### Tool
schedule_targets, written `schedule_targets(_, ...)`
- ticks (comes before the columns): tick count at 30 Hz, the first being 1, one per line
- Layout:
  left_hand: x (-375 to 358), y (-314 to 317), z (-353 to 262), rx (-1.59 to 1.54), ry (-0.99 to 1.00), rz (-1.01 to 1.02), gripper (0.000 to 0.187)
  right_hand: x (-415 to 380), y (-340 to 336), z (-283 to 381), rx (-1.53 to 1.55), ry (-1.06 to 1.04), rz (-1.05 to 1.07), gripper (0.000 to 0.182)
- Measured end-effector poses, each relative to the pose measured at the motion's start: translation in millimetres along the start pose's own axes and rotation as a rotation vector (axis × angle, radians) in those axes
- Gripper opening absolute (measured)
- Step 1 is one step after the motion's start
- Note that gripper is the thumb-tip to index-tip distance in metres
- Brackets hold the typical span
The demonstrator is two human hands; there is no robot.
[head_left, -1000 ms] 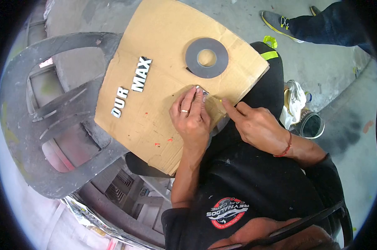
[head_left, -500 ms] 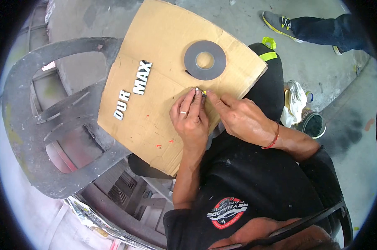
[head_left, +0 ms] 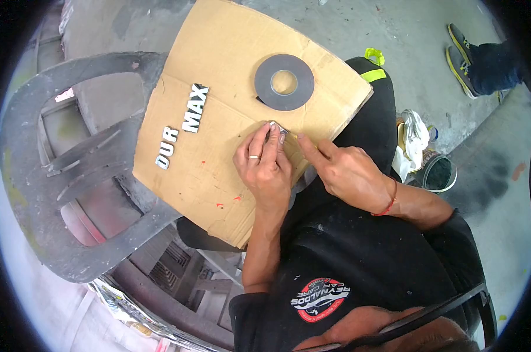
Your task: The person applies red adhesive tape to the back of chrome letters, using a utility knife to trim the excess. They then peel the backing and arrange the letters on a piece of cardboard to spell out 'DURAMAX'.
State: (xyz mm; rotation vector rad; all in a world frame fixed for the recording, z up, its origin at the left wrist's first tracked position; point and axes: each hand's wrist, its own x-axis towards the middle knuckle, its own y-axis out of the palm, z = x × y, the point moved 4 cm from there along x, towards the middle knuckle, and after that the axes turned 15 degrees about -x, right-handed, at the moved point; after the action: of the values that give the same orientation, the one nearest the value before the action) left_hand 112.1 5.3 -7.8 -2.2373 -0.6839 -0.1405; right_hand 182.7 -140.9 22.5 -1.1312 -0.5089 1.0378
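My left hand [head_left: 264, 170], with a ring on one finger, presses its fingertips on a small light-edged piece [head_left: 283, 127], likely a letter, on the cardboard [head_left: 230, 53]. Most of the piece is hidden under the fingers. My right hand [head_left: 350, 173] is closed around a slim yellow tool [head_left: 293, 135], perhaps a cutter, its index finger stretched along it and its tip near the piece. Just beyond my hands lies a roll of grey tape [head_left: 305, 82]. Black-and-white letters reading MAX [head_left: 194, 109] and DUR [head_left: 167, 148] lie further left.
A grey plastic chair [head_left: 19, 176] stands left of the cardboard. To the right are a can [head_left: 438, 172] and a white cloth or bag [head_left: 415, 132] on the floor. Another person's shoes [head_left: 462, 64] show at upper right. Small red scraps [head_left: 220, 205] lie on the cardboard.
My right hand has drawn slightly right, and the tool tip sits a little further from my left fingertips. The other person's feet have moved right. The view has shifted slightly.
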Motion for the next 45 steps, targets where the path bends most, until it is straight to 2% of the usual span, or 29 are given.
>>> schedule_targets(2, 0, -1, 3, 0.006, 0.008, 0.003, 0.026, -4, 0, 0, -0.002, 0.0, -0.001, 0.063)
schedule_targets(5, 3, -7, 10, -0.039, -0.094, -0.013, 0.031, -10, 0, -3, 0.001, 0.037, 0.024, 0.069)
schedule_targets(7, 4, -13, 16, -0.24, -0.323, 0.03, 0.034, -12, -4, -7, 0.099, 0.006, 0.012, 0.063)
schedule_targets(11, 10, -22, 10, -0.176, -0.309, 0.081, 0.031, -14, -20, -30, 0.224, 0.02, -0.074, 0.055)
schedule_targets(13, 14, -23, 7, -0.107, -0.247, 0.13, 0.034, -20, -27, -48, 0.346, 0.109, 0.051, 0.044)
schedule_targets(14, 15, -24, 8, -0.106, -0.241, 0.129, 0.034, -28, -27, -65, 0.418, 0.27, 0.109, 0.031)
schedule_targets(16, 13, -29, 12, -0.288, -0.227, 0.14, 0.032, -51, -34, -103, 0.46, 0.45, 0.109, 0.021)
schedule_targets(17, 11, -31, 13, -0.276, -0.226, 0.138, 0.032, -70, -39, -116, 0.245, 0.427, -0.134, 0.024)
schedule_targets(18, 7, -34, 19, -0.582, -0.409, 0.078, 0.03, -94, -40, -132, 0.126, 0.566, -0.328, 0.026)
schedule_targets(19, 1, -35, 22, -0.886, -0.59, 0.013, 0.027, -104, -63, -135, 0.108, 0.835, -0.301, 0.031)
schedule_targets(21, -3, -41, 18, -0.967, -0.644, 0.047, 0.029, -103, -79, -115, 0.06, 0.805, -0.499, 0.03)
schedule_targets(23, 0, -36, 9, -1.071, -0.682, 0.092, 0.032, -81, -64, -84, 0.309, 0.599, -0.459, 0.026)
schedule_targets(25, 2, -26, -9, -1.351, -0.74, 0.125, 0.033, -44, -46, -59, 0.502, 0.353, -0.294, 0.026)
schedule_targets(27, -10, -20, -5, -1.362, -0.724, 0.174, 0.035, -5, -18, -44, 0.861, 0.422, -0.095, 0.037)
schedule_targets(28, -15, -20, -4, -1.355, -0.719, 0.215, 0.038, 12, -10, -38, 0.958, 0.373, -0.103, 0.039)
schedule_targets(29, -13, -20, -11, -1.351, -0.71, 0.211, 0.038, 23, -1, -29, 1.173, 0.408, 0.007, 0.038)
schedule_targets(31, -11, -21, -25, -1.341, -0.705, 0.166, 0.03, 31, 1, -17, 1.346, 0.367, 0.087, 0.037)
schedule_targets(34, -17, -27, -14, -1.42, -0.628, 0.043, 0.028, 11, 7, -21, 1.183, 0.287, 0.102, 0.036)
schedule_targets(35, -14, -31, -15, -1.416, -0.625, 0.044, 0.028, -4, 12, -24, 0.929, 0.2, 0.174, 0.035)
schedule_targets(37, -3, -47, -15, -1.4, -0.557, -0.064, 0.026, -28, 15, -26, 0.947, 0.241, 0.104, 0.029)
schedule_targets(38, -3, -48, -14, -1.338, -0.58, 0.013, 0.026, -30, 11, -32, 0.972, 0.3, 0.037, 0.026)
schedule_targets(40, -7, -42, -9, -1.347, -0.615, -0.009, 0.026, -29, -4, -40, 0.976, 0.355, -0.102, 0.022)
schedule_targets(41, -8, -37, -7, -1.363, -0.645, -0.017, 0.026, -22, -10, -42, 0.965, 0.356, -0.067, 0.028)
schedule_targets(43, -9, -33, -11, -1.336, -0.633, 0.015, 0.026, -7, -13, -40, 0.87, 0.336, -0.143, 0.03)
schedule_targets(45, -11, -31, -10, -1.304, -0.624, 0.022, 0.026, 5, -11, -32, 0.925, 0.307, -0.099, 0.029)
